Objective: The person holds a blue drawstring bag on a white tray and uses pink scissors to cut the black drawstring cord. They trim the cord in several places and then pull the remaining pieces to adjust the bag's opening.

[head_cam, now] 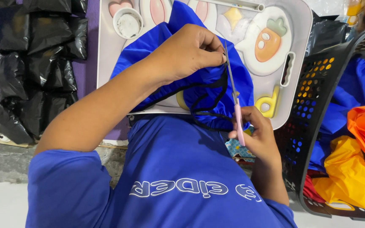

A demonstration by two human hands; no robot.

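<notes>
Left hand [186, 52] closed over a gathered fold of blue fabric [157, 42], fingertips pinched tight near the upper edge, apparently to bunch the cloth and keep it taut against the blade. Right hand [256, 137] wrapped around the pink handles of small scissors [234, 95], fingers curled shut on the grip; blades thin, pointing up and away toward the pinching fingers of the left hand, tip just beside them, too narrow to tell how far apart. Black cord [210, 99] looping out of the fabric's hem, hanging below the left hand and crossing near the scissor handles, slack rather than stretched. Fabric spread over a pale lap tray [300, 25] with moulded rabbit and carrot shapes, presumably as a firm, raised working surface; small round white lid [128, 23] in the tray's upper left corner. Black perforated basket [317, 84] just beside the tray on the right, holding orange, yellow and blue cloth [351, 169] within easy reach. Black plastic bags [34, 67] heaped well apart on the left.
</notes>
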